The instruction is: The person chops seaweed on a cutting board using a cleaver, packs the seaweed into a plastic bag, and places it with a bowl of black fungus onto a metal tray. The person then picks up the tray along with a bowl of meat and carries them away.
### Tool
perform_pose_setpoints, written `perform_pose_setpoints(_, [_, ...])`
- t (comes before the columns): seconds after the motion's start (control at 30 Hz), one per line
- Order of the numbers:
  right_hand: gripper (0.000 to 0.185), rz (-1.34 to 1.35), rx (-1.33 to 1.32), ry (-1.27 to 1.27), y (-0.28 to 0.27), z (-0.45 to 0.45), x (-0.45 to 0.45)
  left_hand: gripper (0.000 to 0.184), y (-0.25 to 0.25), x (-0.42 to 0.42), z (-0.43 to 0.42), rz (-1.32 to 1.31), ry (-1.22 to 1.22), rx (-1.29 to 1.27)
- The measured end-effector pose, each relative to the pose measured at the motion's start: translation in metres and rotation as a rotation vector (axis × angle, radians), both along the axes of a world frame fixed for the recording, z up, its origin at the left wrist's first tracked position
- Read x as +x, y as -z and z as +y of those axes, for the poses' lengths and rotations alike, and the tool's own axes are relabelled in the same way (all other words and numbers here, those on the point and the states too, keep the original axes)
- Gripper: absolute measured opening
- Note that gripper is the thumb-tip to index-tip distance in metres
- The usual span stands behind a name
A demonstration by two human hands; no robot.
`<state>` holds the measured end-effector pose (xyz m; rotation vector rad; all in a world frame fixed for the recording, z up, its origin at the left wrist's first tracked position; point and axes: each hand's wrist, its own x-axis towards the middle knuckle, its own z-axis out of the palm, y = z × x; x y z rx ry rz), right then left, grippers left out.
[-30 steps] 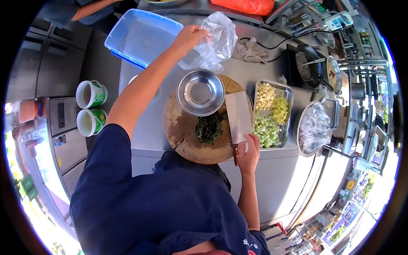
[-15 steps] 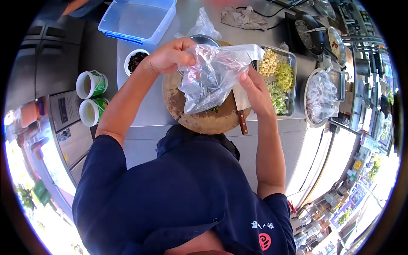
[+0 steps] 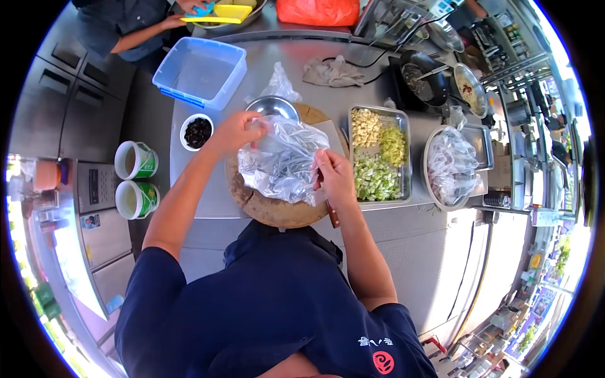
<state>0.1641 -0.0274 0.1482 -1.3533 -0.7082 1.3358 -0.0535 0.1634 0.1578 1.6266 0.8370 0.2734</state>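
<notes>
A crumpled clear plastic bag point(image 3: 280, 167) is stretched between my two hands above the round wooden chopping board point(image 3: 277, 215). My left hand point(image 3: 239, 133) has its fingers closed at the bag's upper left edge; plastic partly covers the fingertips. On the other side, my right hand point(image 3: 335, 176) pinches the bag's right edge between thumb and fingers. A cleaver with a brown wooden handle point(image 3: 333, 217) lies on the board, its blade partly hidden by the bag and my right hand. Just behind the bag stands a steel bowl point(image 3: 274, 106).
A metal tray point(image 3: 406, 157) at right holds chopped vegetables in separate piles. Beyond it sits a basin point(image 3: 435, 195) of plastic bags. At left are a white bowl point(image 3: 197, 132) of dark pieces and a blue plastic tub point(image 3: 201, 69). Another person's sleeve point(image 3: 104, 31) shows at the back.
Both hands have lowered the bag toward me and spread it wider over the board. The view has tilted up, bringing another person's arms and a red bag into sight.
</notes>
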Motion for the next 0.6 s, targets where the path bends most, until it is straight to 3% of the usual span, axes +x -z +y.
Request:
perform_pose_setpoints(0.13, [0.031,-0.07,0.073,0.033,-0.001,-0.021,0.005,0.02,0.002,0.003,-0.03,-0.019,-0.094,0.0])
perform_pose_setpoints(0.2, [0.029,0.135,0.107,0.005,-0.019,-0.027,0.009,0.018,-0.007,0.01,-0.045,-0.115,-0.23,-0.019])
perform_pose_setpoints(0.4, [0.023,0.043,0.102,-0.059,-0.009,-0.05,0.023,0.022,0.006,0.006,-0.072,-0.125,-0.231,-0.049])
perform_pose_setpoints(0.47, [0.026,-0.032,0.068,-0.054,0.004,-0.052,0.029,0.032,0.006,0.013,-0.099,-0.166,-0.541,0.474])
perform_pose_setpoints(0.5, [0.026,-0.033,0.081,-0.065,-0.001,-0.052,0.029,0.035,-0.012,0.012,-0.112,0.041,-0.579,0.869])
perform_pose_setpoints(0.6, [0.024,-0.137,0.148,-0.046,-0.011,-0.056,0.012,0.032,-0.032,0.007,-0.151,0.057,-0.529,0.928])
